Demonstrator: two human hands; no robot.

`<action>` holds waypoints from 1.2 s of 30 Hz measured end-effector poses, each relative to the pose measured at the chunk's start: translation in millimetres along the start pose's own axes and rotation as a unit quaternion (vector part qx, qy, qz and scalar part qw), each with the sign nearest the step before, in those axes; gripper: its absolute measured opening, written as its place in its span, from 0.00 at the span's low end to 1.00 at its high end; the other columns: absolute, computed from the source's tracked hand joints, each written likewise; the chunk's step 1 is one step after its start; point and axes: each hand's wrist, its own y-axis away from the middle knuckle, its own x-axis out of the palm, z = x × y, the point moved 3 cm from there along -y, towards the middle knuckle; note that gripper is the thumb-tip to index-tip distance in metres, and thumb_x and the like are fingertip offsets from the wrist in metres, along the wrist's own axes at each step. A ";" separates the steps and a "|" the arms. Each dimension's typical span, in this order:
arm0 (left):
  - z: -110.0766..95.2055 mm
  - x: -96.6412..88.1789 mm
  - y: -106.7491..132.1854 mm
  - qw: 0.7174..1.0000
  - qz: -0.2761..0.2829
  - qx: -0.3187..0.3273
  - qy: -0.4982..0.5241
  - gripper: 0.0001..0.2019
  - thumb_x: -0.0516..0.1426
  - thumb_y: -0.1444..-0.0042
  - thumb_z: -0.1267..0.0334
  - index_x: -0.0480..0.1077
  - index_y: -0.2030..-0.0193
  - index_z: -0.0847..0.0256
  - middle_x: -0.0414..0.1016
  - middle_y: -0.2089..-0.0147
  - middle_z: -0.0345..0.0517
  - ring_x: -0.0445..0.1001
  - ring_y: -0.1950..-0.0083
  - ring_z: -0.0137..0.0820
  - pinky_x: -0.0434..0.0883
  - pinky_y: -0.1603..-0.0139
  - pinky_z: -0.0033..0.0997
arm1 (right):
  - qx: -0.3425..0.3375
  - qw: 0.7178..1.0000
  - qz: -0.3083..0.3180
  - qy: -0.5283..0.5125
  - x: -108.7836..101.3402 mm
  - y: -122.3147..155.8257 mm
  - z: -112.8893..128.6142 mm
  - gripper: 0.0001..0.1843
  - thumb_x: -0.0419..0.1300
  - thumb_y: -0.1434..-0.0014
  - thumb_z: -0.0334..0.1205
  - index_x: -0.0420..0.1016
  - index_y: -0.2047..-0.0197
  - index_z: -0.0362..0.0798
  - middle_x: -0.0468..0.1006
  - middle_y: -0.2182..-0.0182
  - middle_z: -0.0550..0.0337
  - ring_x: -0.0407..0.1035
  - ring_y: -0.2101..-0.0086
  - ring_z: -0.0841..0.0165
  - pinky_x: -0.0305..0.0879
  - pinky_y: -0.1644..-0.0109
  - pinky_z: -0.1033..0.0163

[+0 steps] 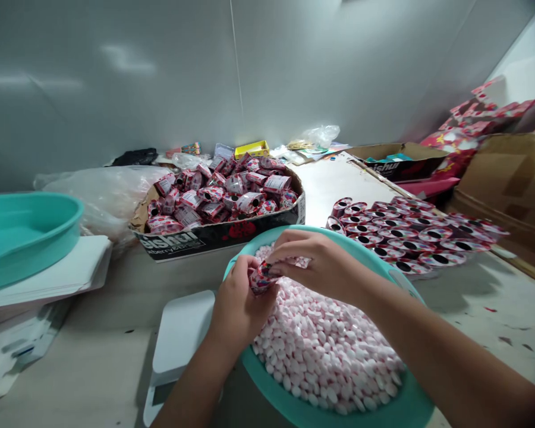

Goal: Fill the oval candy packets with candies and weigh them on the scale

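Over the teal basin (412, 380), heaped with small pale pink and white candies (325, 351), my left hand (245, 303) is closed around a small red-and-pink printed candy box (261, 279). My right hand (318, 261) reaches in from the right, its fingers pinched at the top of that same box. The fingers partly cover the box, and I cannot tell whether it is filled. Just behind the basin, a cardboard tray (223, 235) is piled with similar printed boxes (249, 202).
A white scale (182, 333) stands left of the basin. Open-ended printed sleeves (396, 235) stand in rows at right. Another teal basin (31, 232) sits far left by a clear plastic bag (111, 193). Cardboard boxes (508, 196) and a yellow tray (252, 149) are farther back.
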 end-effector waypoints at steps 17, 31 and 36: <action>1.3 -2.1 -0.1 0.998 -0.010 -0.040 0.054 0.20 0.65 0.46 0.51 0.66 0.52 0.57 0.76 0.59 0.41 0.73 0.61 0.36 0.67 0.62 0.33 | -0.034 0.998 -0.037 0.026 -5.2 -1.3 7.8 0.09 0.58 0.30 0.35 0.80 0.55 0.46 0.80 0.60 0.59 0.74 0.62 0.76 0.69 0.59 0.71; 4.9 -0.5 -0.4 0.997 -0.002 -0.028 0.072 0.21 0.65 0.44 0.50 0.65 0.51 0.58 0.77 0.59 0.43 0.75 0.61 0.37 0.70 0.60 0.34 | 0.085 0.973 -0.144 -0.157 -7.5 -0.3 -6.8 0.12 0.55 0.38 0.27 0.75 0.54 0.45 0.80 0.62 0.56 0.76 0.60 0.71 0.72 0.57 0.68; 5.3 -1.6 0.4 0.998 -0.013 0.002 0.054 0.19 0.65 0.43 0.54 0.65 0.52 0.57 0.76 0.57 0.42 0.76 0.58 0.36 0.70 0.58 0.34 | 0.118 0.991 -0.064 0.021 -6.5 -0.7 -15.3 0.15 0.51 0.49 0.21 0.75 0.65 0.45 0.79 0.67 0.60 0.69 0.66 0.73 0.64 0.63 0.70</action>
